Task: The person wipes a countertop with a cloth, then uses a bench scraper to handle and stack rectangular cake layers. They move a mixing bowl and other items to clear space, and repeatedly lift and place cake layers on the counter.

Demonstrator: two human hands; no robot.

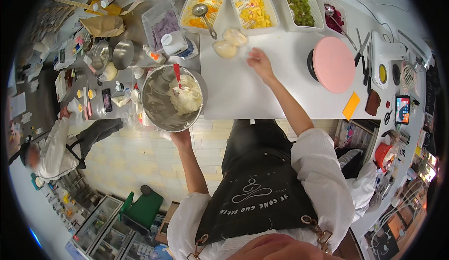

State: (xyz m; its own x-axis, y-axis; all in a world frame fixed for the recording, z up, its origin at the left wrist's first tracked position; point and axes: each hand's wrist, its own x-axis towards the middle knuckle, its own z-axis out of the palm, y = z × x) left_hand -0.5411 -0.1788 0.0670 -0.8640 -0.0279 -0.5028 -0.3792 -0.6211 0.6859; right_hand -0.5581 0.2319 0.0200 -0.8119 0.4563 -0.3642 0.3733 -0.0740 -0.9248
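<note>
My left hand (180, 138) is at the near edge of a large metal mixing bowl (151, 100), its fingers mostly hidden beneath or behind the rim. Inside the bowl lies whipped cream (187, 97) with a red-handled spatula (177, 72) standing in it. Over the white table, my right hand (259, 63) is raised with bent fingers and nothing visible in it. Just left of it are two pale, rounded bags or pieces (226, 48), slightly blurred. A pink round board (334, 65) rests on a dark turntable (311, 65) farther right.
White baskets hold orange fruit (197, 22), yellow fruit cubes (256, 14), green grapes (301, 13) and dark red fruit (333, 20). A ladle (200, 10) lies across one. Knives (366, 65) and a yellow scraper (351, 105) lie right. Another person (56, 151) is at left.
</note>
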